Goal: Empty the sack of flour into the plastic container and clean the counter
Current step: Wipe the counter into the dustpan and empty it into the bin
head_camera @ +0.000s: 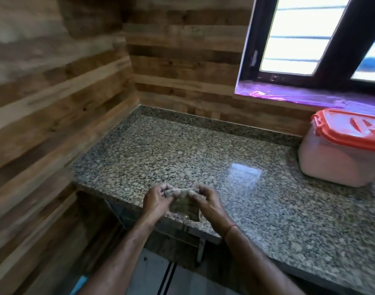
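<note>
left hand [155, 202] and right hand [207, 204] both pinch a crumpled cloth [183, 204], stretched sideways between curled fingers, right above the counter [182, 156] front edge

Glossy speckled granite counter [182, 150], wood-plank walls [54, 92], translucent plastic container [339, 158] under glossy red lid [352, 128].

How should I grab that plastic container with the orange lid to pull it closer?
Probably grip the plastic container by its pale body below the orange lid, on opposite sides, coming from the open counter side. The wall stands behind it, and the lid may only be clipped on.
</note>
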Demonstrator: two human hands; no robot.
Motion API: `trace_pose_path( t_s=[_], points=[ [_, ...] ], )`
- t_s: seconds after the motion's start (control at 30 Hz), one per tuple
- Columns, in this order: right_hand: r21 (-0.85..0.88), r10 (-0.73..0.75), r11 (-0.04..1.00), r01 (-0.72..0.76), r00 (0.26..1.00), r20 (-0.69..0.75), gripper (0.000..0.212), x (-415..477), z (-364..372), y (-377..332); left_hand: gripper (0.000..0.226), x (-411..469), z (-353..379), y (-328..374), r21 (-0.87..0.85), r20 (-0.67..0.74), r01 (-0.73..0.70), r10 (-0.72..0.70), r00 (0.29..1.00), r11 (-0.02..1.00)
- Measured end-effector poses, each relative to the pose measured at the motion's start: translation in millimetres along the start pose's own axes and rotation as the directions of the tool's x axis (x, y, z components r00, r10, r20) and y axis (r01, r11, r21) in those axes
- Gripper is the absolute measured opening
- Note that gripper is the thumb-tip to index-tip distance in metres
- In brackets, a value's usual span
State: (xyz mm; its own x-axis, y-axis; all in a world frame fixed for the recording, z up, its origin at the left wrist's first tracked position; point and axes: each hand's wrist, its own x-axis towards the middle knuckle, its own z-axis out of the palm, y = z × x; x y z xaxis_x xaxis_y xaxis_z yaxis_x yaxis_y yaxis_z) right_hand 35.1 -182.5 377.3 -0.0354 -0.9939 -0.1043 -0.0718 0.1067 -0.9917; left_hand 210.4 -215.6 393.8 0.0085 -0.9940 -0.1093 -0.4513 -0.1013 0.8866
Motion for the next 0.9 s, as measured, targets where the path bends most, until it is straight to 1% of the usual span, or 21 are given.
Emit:
trace_pose_path(
  t_s=[0.07, 0.17, 0.27, 0.3, 0.37, 0.43, 0.5, 0.53, 0.6, 0.63, 0.7, 0.73, 0.77, 0.83, 0.9],
  points=[
    [0.057, 0.061, 0.997, -0.061, 0.998, 0.016, 0.020, 4, -18, 8, 0.018, 11, 20, 3, -0.041, 0.069, 0.011, -0.008, 0.998, 0.999],
    [0.163, 0.149, 0.974, -0.159, 0.986, 0.069, 0.026, 5, -31, 19, 0.026, 26, 42, 0, -0.111, 0.093, 0.060, -0.049, 0.994, 0.992],
    [0.159, 0.176, 0.969, -0.188, 0.981, 0.088, 0.014, 14, -35, 31, 0.028, 40, 54, -4, -0.140, 0.129, 0.086, -0.068, 0.989, 0.986],
    [0.207, 0.198, 0.956, -0.209, 0.977, 0.075, 0.015, 17, -35, 33, 0.031, 46, 56, -10, -0.129, 0.164, 0.097, -0.075, 0.984, 0.987],
    [0.264, 0.264, 0.928, -0.264, 0.964, 0.038, 0.022, 26, -36, 42, 0.042, 58, 58, -26, -0.078, 0.265, 0.132, -0.107, 0.958, 0.988],
    [0.276, 0.344, 0.903, -0.328, 0.939, -0.009, 0.030, 36, -34, 56, 0.054, 69, 59, -43, -0.075, 0.367, 0.230, -0.187, 0.911, 0.970],
    [0.278, 0.409, 0.884, -0.376, 0.910, -0.069, 0.036, 45, -30, 70, 0.052, 75, 63, -52, -0.109, 0.399, 0.328, -0.261, 0.879, 0.938],
    [0.265, 0.428, 0.882, -0.390, 0.898, -0.105, 0.037, 49, -28, 76, 0.050, 78, 66, -55, -0.120, 0.378, 0.357, -0.290, 0.879, 0.926],
    [0.201, 0.416, 0.903, -0.380, 0.891, -0.182, 0.035, 57, -22, 83, 0.049, 85, 72, -59, -0.107, 0.292, 0.359, -0.316, 0.903, 0.927],
    [0.149, 0.382, 0.922, -0.356, 0.900, -0.212, 0.038, 58, -20, 81, 0.048, 87, 76, -59, -0.062, 0.229, 0.325, -0.303, 0.925, 0.944],
    [-0.025, 0.299, 0.949, -0.314, 0.924, -0.239, 0.049, 62, -16, 82, 0.045, 91, 81, -62, 0.061, 0.141, 0.208, -0.215, 0.966, 0.976],
    [-0.121, 0.279, 0.942, -0.314, 0.930, -0.240, 0.048, 66, -13, 84, 0.041, 94, 83, -67, 0.134, 0.123, 0.135, -0.151, 0.981, 0.982],
    [-0.225, 0.268, 0.920, -0.321, 0.934, -0.235, 0.042, 69, -11, 86, 0.036, 96, 85, -72, 0.222, 0.117, 0.073, -0.101, 0.988, 0.972],
    [-0.442, 0.278, 0.829, -0.344, 0.938, -0.210, 0.030, 73, -10, 91, 0.027, 98, 91, -85, 0.402, 0.147, -0.008, -0.056, 0.987, 0.916],
    [-0.500, 0.280, 0.790, -0.354, 0.935, -0.218, 0.027, 72, -13, 93, 0.024, 100, 96, -94, 0.465, 0.176, -0.020, -0.070, 0.982, 0.885]
  ],
)
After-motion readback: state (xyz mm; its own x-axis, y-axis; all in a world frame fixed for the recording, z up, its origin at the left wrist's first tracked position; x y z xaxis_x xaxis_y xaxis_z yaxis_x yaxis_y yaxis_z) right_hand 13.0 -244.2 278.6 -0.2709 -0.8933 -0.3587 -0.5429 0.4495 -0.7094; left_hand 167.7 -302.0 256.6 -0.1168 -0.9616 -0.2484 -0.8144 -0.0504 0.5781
